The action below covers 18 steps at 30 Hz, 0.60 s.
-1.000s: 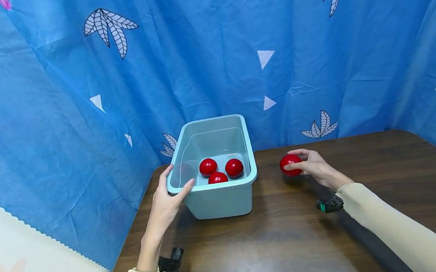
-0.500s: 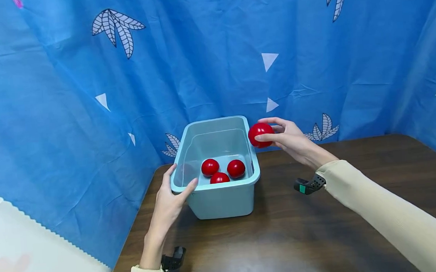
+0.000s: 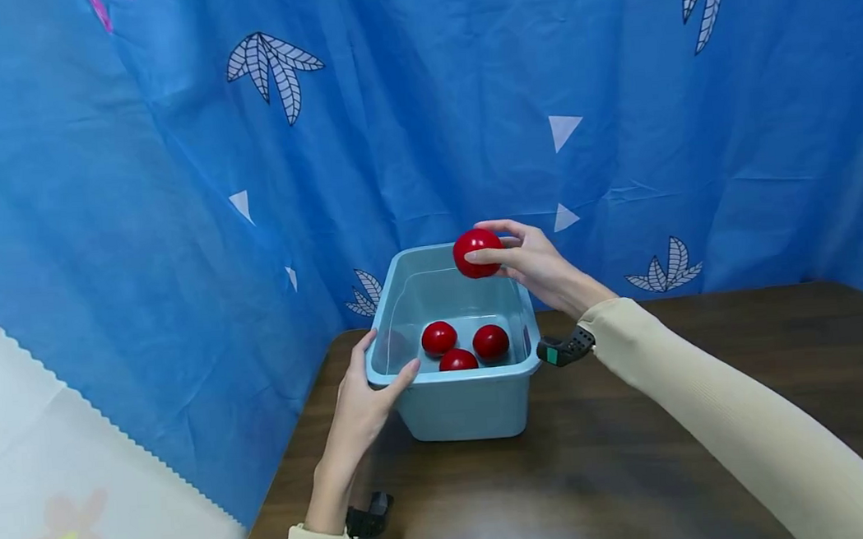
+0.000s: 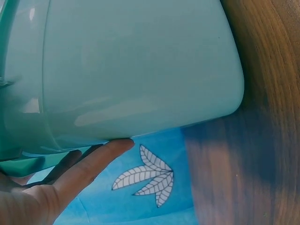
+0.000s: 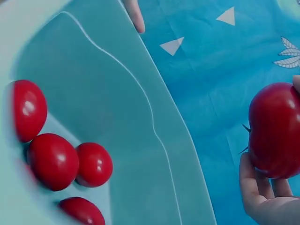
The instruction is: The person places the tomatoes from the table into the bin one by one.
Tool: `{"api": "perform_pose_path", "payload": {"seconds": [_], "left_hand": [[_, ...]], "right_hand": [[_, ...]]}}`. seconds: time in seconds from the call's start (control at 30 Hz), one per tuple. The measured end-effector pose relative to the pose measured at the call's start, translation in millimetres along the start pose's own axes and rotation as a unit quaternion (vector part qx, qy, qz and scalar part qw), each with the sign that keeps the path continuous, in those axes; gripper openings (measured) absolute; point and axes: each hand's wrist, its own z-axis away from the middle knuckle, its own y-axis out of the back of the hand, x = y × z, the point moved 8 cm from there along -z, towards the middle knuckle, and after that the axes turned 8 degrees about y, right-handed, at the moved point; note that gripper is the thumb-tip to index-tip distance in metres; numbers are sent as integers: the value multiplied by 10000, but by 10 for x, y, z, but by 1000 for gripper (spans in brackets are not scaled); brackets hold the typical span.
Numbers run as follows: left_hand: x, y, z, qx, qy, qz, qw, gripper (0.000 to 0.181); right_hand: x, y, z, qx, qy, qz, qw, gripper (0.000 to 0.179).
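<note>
My right hand holds a red tomato over the far right part of a light blue plastic bin. Small stem leaves on the held tomato show in the right wrist view. My left hand grips the bin's near left corner, thumb on the front rim and fingers along the left side. In the left wrist view a finger touches the outer wall. Several tomatoes lie on the bin floor; the front wall partly hides one.
The bin stands near the left end of a dark brown wooden table. A blue patterned curtain hangs right behind it. At the lower left is a white cloth with a scalloped edge.
My right hand has lifted the tomato off the table and carried it left over the bin. The left hand has kept its place on the corner. The head view has shifted slightly.
</note>
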Motion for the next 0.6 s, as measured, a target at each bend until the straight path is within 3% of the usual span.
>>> {"api": "perform_pose_path", "payload": {"seconds": [0.27,0.6], "left_hand": [[37,38,9,38,-66,52,10000,93],[96,12,9,-72,-100,8,9999,93]], "right_hand": [[7,-134,-205,105,32,269,9996,68],[73,-146,-171,-98,-126,146,9998,57]]}}
